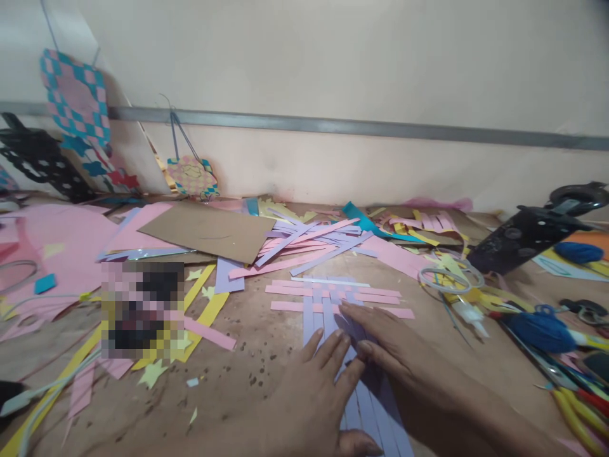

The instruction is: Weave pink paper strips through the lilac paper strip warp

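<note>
Purple paper strips run lengthwise in front of me, joined side by side toward my end. Pink paper strips cross them, passing over and under in a partly woven mat. My left hand rests on the purple strips, fingers stretched out and apart, thumb lower down. From the right, my right hand reaches over the same strips. Its forefinger extends to just below the nearest pink strip, and its thumb sits close to my left fingertips. Its other fingers are mostly hidden; I see nothing gripped.
Loose pink and purple strips pile up behind the weave, beside brown cardboard. Yellow star cutouts lie to the left. On the right are a black mug, a tape roll, and blue yarn. Woven hangings lean on the wall.
</note>
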Tool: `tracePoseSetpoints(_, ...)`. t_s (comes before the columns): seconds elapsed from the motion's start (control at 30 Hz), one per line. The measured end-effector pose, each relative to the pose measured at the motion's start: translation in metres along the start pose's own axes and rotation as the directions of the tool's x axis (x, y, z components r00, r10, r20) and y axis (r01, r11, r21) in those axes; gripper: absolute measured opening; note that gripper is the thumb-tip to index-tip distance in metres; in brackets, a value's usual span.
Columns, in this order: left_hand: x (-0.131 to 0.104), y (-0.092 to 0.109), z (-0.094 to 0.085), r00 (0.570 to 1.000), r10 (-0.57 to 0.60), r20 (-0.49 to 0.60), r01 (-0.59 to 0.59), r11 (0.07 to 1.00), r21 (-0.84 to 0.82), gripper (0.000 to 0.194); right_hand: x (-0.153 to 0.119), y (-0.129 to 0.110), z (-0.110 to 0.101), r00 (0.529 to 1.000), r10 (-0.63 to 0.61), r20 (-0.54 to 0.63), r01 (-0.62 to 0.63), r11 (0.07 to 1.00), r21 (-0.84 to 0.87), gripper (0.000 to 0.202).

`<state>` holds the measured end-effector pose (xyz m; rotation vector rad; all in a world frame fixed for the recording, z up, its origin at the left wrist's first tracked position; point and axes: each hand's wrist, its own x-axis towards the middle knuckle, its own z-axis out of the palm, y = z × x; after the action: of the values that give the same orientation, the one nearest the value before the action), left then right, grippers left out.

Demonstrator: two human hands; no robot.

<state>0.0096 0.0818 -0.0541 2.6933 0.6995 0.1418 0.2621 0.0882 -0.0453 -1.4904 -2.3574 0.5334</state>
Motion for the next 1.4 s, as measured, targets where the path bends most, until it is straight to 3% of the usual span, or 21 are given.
tracePoseSetpoints(0.23,-0.001,0.004,0.008,0.999,-0.054,-0.002,0.054,0.998,0.015,0.099,-0.003,0.002,0.006,1.000,-0.006,-0.005,0.007,0.998,0.066,0.060)
tracePoseSetpoints(0.63,0.000,0.011,0.002,0.997,-0.076,0.014,0.076,0.997,0.010,0.093,0.001,0.009,0.013,0.996,-0.084,0.014,0.084,0.995,-0.055,0.057)
tracePoseSetpoints(0.9,-0.009,0.009,0.017,0.996,-0.056,-0.065,0.058,0.998,0.028,0.097,0.015,0.009,0.016,0.981,-0.156,0.119,0.173,0.974,-0.145,0.057)
tracePoseSetpoints(1.4,-0.011,0.002,0.038,0.988,-0.007,-0.157,0.030,0.989,0.142,0.092,0.024,0.007,0.029,0.988,-0.131,0.079,0.149,0.940,-0.308,0.060)
